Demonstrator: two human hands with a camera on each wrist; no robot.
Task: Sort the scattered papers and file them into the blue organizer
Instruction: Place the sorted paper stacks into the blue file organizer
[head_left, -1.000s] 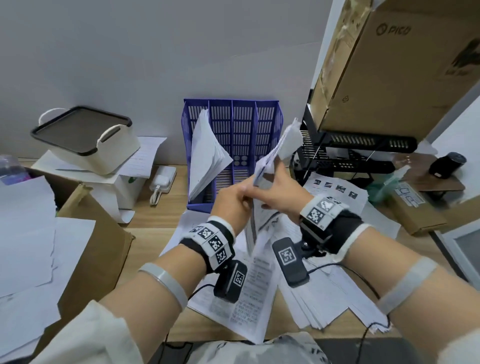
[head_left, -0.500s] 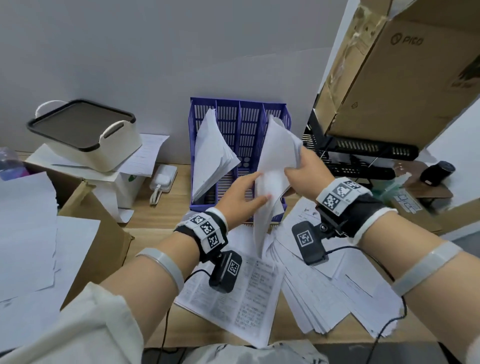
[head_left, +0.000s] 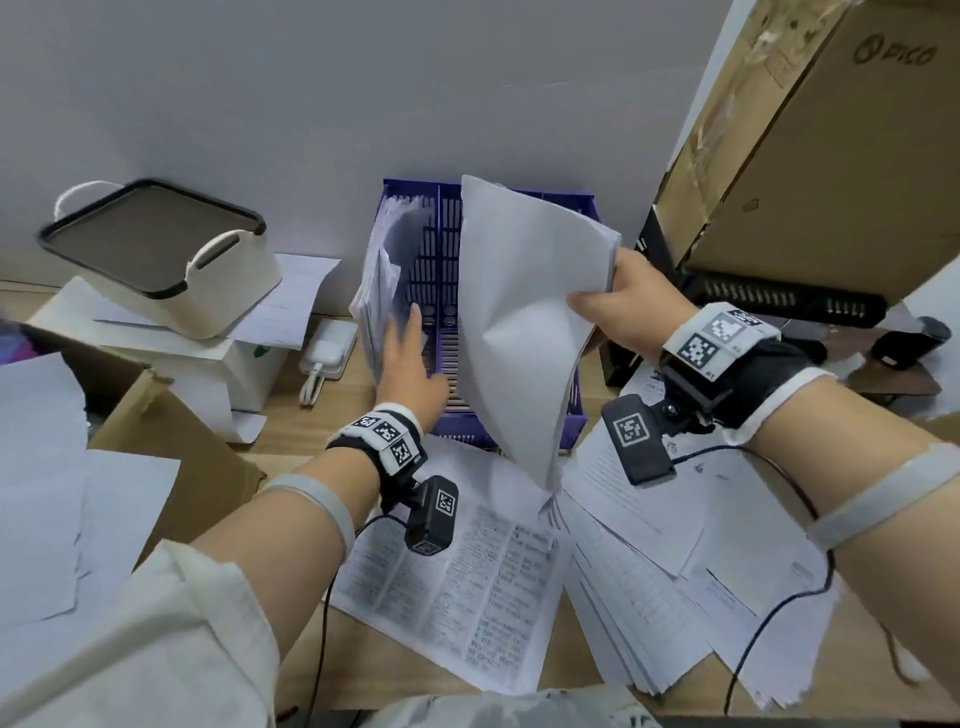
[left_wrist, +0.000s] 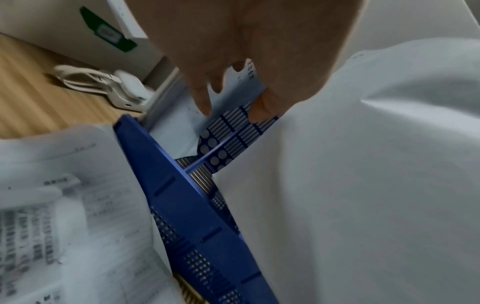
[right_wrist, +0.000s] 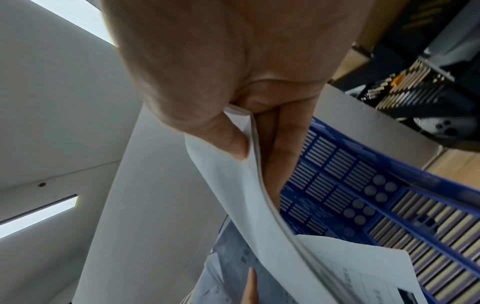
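Observation:
The blue organizer (head_left: 441, 291) stands upright against the wall. My right hand (head_left: 597, 304) grips a sheaf of white papers (head_left: 519, 332) by its right edge, and the sheaf hangs tilted in front of the organizer's middle and right slots. In the right wrist view, thumb and fingers (right_wrist: 283, 144) pinch the sheaf (right_wrist: 233, 185) above the organizer (right_wrist: 363, 185). My left hand (head_left: 410, 348) presses with straight fingers against the filed papers (head_left: 376, 291) in the left slot. The left wrist view has its fingers (left_wrist: 205, 96) on those papers (left_wrist: 179, 135), beside the organizer's front wall (left_wrist: 187, 205).
Loose sheets (head_left: 649, 561) and a printed page (head_left: 457, 587) cover the desk in front of the organizer. At the left are a white basket with a dark lid (head_left: 156, 254), a charger (head_left: 327, 353) and a cardboard flap (head_left: 182, 467). A large cardboard box (head_left: 810, 145) on a black rack (head_left: 779, 304) overhangs the right.
My right hand has raised the sheaf and carried it over the organizer. My left hand has let go of the sheaf and moved onto the filed papers in the left slot.

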